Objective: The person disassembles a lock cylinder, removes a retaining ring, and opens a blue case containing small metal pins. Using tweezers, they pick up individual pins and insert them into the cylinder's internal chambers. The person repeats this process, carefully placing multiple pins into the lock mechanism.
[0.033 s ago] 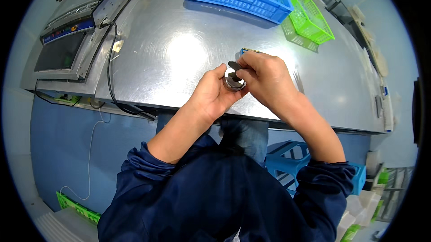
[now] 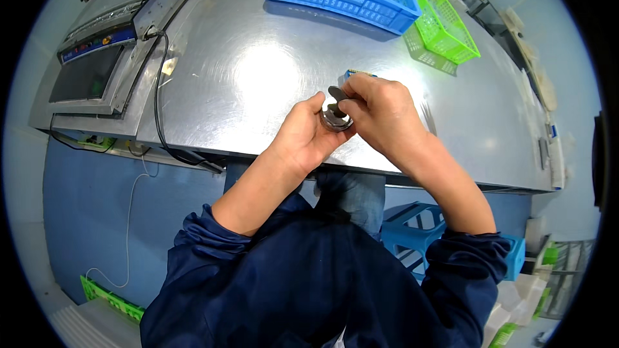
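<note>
My left hand (image 2: pixel 305 134) is wrapped round a small, round, shiny metal piece (image 2: pixel 336 123) that looks like a shallow cup. Above it, thumb and fingers of my right hand (image 2: pixel 382 110) pinch a dark, flat, rounded piece (image 2: pixel 336 93), tilted over the cup. Its lower part sits at the cup's opening; whether it touches inside cannot be made out. Just beyond my right fingers lies a small blue item with a yellowish edge (image 2: pixel 358 73), partly hidden by that hand. Both hands are held over the near edge of the metal table (image 2: pixel 219 90).
A blue crate (image 2: pixel 348 5) and a green basket (image 2: pixel 445 29) stand at the far side. To the left is a machine with a dark panel (image 2: pixel 87 76), its black cable (image 2: pixel 158 90) running over the table. Thin metal strips (image 2: pixel 428 118) lie right of my hand; a blue stool (image 2: pixel 412 228) stands below.
</note>
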`<state>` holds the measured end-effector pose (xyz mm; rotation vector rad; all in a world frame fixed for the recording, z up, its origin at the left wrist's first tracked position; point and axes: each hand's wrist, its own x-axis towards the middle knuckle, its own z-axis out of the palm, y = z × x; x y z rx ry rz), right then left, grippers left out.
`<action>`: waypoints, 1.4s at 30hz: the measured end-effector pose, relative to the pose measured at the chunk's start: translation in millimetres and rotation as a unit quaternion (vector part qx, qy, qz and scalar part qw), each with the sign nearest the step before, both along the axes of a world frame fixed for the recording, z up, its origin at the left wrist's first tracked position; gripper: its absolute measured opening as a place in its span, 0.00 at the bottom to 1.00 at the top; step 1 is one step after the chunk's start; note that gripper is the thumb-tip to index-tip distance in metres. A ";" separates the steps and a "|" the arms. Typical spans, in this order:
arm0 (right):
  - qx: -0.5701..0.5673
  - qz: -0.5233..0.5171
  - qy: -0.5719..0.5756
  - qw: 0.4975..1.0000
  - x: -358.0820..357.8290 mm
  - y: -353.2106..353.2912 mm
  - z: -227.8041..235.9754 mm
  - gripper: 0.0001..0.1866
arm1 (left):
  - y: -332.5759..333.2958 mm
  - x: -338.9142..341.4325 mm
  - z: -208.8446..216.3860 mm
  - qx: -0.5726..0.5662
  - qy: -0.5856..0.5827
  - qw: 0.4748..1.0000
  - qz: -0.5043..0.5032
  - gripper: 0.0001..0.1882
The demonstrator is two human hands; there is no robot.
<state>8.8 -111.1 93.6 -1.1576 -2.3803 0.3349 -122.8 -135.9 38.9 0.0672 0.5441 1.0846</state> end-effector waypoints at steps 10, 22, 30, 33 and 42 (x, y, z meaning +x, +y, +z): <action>0.004 -0.020 -0.090 0.996 -9.1 -4.8 8.2 0.12 | -0.6 -1.8 -15.5 0.025 -0.012 0.999 -0.019 0.19; -0.173 -0.033 -0.143 0.974 -12.8 10.3 22.2 0.19 | -1.4 -1.1 -16.8 0.000 -0.002 1.000 -0.019 0.20; -0.189 -0.019 -0.279 0.941 -18.8 11.5 33.8 0.18 | -0.5 -5.1 -22.9 0.015 -0.003 1.000 -0.022 0.20; -0.107 -0.027 -0.315 0.943 -22.9 2.6 33.6 0.17 | 2.4 -7.7 -26.0 0.011 -0.023 0.999 -0.022 0.20; -0.052 0.003 -0.350 0.935 -27.8 11.4 24.4 0.14 | 1.5 -10.2 -24.5 0.006 -0.024 1.000 -0.004 0.16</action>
